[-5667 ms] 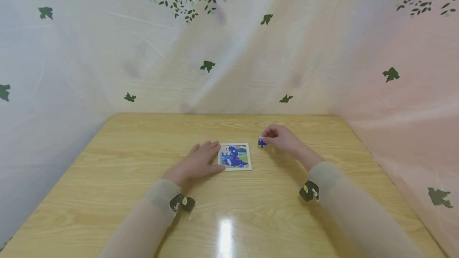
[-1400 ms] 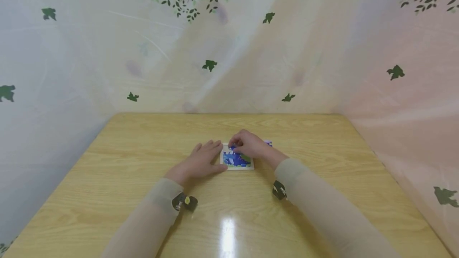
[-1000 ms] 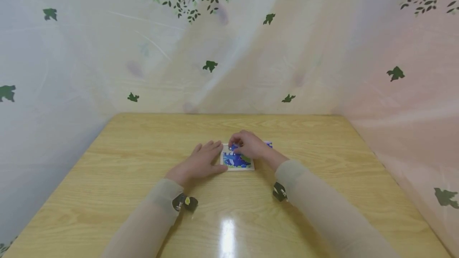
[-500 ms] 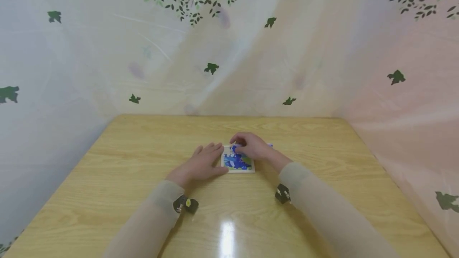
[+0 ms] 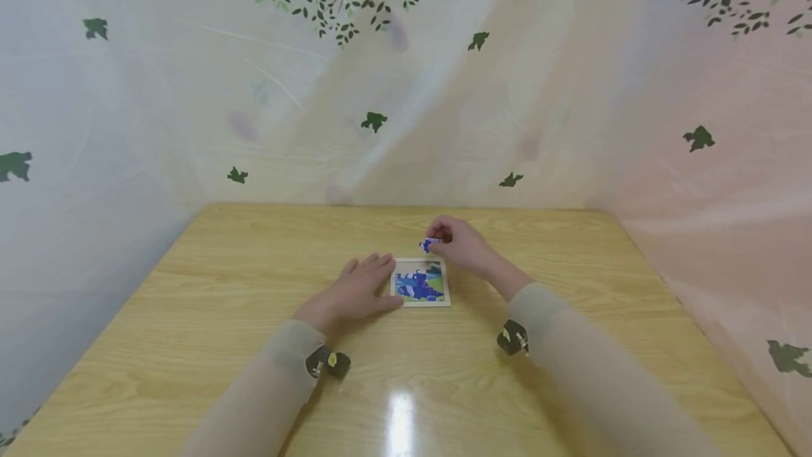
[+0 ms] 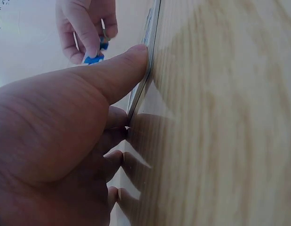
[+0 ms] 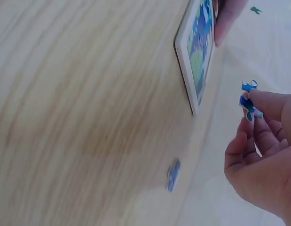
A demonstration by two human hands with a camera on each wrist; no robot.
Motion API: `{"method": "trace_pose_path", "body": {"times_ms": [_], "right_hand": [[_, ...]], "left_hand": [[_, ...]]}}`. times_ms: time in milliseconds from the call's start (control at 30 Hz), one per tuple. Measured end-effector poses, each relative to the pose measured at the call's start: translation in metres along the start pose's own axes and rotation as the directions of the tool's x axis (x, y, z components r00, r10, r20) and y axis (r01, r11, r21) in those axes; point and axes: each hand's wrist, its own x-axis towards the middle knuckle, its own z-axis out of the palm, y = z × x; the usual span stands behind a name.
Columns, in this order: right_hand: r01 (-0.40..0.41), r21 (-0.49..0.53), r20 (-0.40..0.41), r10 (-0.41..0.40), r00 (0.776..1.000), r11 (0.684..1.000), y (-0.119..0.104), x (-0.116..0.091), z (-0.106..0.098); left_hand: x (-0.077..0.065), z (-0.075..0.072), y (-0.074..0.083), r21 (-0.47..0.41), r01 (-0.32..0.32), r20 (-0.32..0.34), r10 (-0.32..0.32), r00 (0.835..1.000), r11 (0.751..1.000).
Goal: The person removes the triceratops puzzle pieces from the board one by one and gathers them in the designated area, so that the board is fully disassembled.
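In the head view, a small white-framed jigsaw puzzle (image 5: 420, 283) with a blue dinosaur picture lies on the table. Its upper left part shows bare beige backing. My left hand (image 5: 357, 290) rests flat along the frame's left side, fingers straight, with the thumb at the near corner. Just beyond the frame's far edge, my right hand (image 5: 466, 247) pinches a blue puzzle piece (image 7: 248, 101) between thumb and fingers, off the table. The right wrist view shows blue, green and pink on this piece, partly covered by the thumb. A loose puzzle piece (image 7: 173, 175) lies on the table nearby.
The wooden table (image 5: 254, 245) carries a bright light reflection near its front. Behind it hangs a pale curtain (image 5: 304, 125) printed with leaves and branches. Small dark cameras sit on both wrists.
A loose piece was laid right of the puzzle. Since half a second ago, my right hand has lifted a piece from the puzzle's top, exposing backing, and moved away and rightward. The left hand stays.
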Motion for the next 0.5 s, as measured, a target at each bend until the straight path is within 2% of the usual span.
{"method": "trace_pose_path", "body": {"times_ms": [200, 500], "right_hand": [[0.005, -0.049, -0.050, -0.007, 0.999, 0.999, 0.014, -0.006, -0.021], [-0.019, -0.073, -0.044, 0.016, 0.999, 0.997, 0.034, -0.019, -0.048]], "left_hand": [[-0.002, -0.003, 0.003, 0.003, 0.019, 0.010, -0.019, 1.000, 1.000], [-0.004, -0.004, 0.004, 0.000, 0.007, 0.016, -0.007, 1.000, 1.000]]}}
